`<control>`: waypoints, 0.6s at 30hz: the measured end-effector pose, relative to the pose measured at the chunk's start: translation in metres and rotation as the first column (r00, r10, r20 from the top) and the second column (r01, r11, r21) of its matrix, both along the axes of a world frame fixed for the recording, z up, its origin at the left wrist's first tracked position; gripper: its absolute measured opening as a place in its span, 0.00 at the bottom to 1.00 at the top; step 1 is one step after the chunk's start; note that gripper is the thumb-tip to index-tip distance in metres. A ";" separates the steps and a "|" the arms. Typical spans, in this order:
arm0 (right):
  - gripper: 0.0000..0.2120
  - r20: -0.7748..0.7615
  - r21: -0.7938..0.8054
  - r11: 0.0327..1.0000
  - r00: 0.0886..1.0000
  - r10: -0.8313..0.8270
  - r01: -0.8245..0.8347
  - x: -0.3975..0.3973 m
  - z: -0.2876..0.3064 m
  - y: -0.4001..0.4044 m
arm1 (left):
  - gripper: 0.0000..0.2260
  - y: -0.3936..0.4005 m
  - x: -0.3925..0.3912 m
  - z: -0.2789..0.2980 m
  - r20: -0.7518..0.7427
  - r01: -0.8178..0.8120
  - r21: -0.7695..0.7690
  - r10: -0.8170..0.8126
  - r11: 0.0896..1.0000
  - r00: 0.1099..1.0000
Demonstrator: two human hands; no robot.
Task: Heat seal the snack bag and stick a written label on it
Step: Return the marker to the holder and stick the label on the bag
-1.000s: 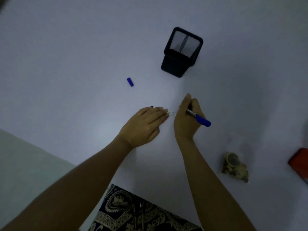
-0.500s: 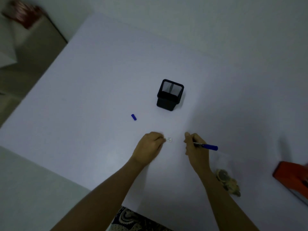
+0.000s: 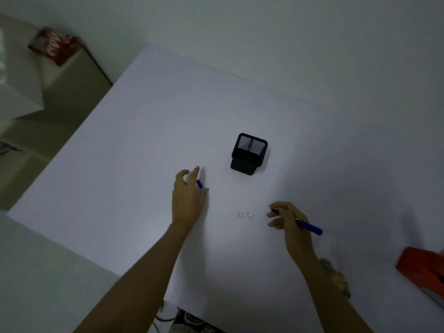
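Observation:
A small white label (image 3: 243,214) with handwriting lies flat on the white table (image 3: 144,140), between my hands and touched by neither. My right hand (image 3: 288,222) holds a blue pen (image 3: 308,227) to the right of the label. My left hand (image 3: 188,195) is over the blue pen cap (image 3: 199,184), fingers spread around it; whether it grips the cap is unclear. The clear snack bag (image 3: 336,277) with dried pieces lies near the right edge, partly hidden behind my right forearm.
A black mesh pen holder (image 3: 249,153) stands beyond the label. An orange device (image 3: 420,265) sits at the right edge of the table. A red packet (image 3: 54,45) lies on a unit off the table at the far left.
My left hand left the label and moved left and forward to the pen cap. My right hand drew back to the right with the pen. The label now lies free.

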State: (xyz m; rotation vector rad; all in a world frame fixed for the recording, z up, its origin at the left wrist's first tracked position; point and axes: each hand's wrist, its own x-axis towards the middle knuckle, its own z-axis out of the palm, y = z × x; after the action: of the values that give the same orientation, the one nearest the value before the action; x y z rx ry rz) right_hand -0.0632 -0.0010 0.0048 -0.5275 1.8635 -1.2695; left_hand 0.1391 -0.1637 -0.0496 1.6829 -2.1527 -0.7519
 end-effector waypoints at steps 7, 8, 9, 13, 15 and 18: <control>0.04 0.104 0.022 0.994 0.990 0.101 -0.103 -0.005 0.026 -0.018 | 0.10 -0.009 0.003 0.010 -0.118 0.012 0.114 0.001 0.993 0.993; 0.03 0.124 0.013 0.993 0.986 0.111 -0.113 -0.004 0.031 -0.022 | 0.10 -0.008 -0.001 0.020 -0.189 -0.056 0.180 0.090 0.982 0.978; 0.03 0.147 -0.002 0.993 0.982 0.121 -0.122 -0.002 0.037 -0.026 | 0.09 -0.008 -0.007 0.032 -0.265 -0.100 0.258 0.170 0.961 0.949; 0.06 0.331 -0.119 0.989 0.936 0.122 -0.087 0.013 0.067 -0.045 | 0.11 0.003 -0.028 0.092 -0.517 -0.024 0.617 0.428 0.787 0.741; 0.07 0.383 -0.178 0.981 0.912 0.144 -0.080 0.019 0.083 -0.052 | 0.12 0.008 -0.032 0.115 -0.547 0.035 0.731 0.555 0.681 0.627; 0.07 0.336 -0.242 0.962 0.919 0.205 -0.127 0.026 0.105 -0.058 | 0.13 0.011 -0.033 0.138 -0.569 0.147 0.807 0.685 0.572 0.456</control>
State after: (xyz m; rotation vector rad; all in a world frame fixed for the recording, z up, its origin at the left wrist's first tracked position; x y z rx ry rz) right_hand -0.0373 -0.0588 0.1103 -0.5176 1.3579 -1.3580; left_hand 0.1058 -0.1525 0.0882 1.3620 -0.7033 -2.0717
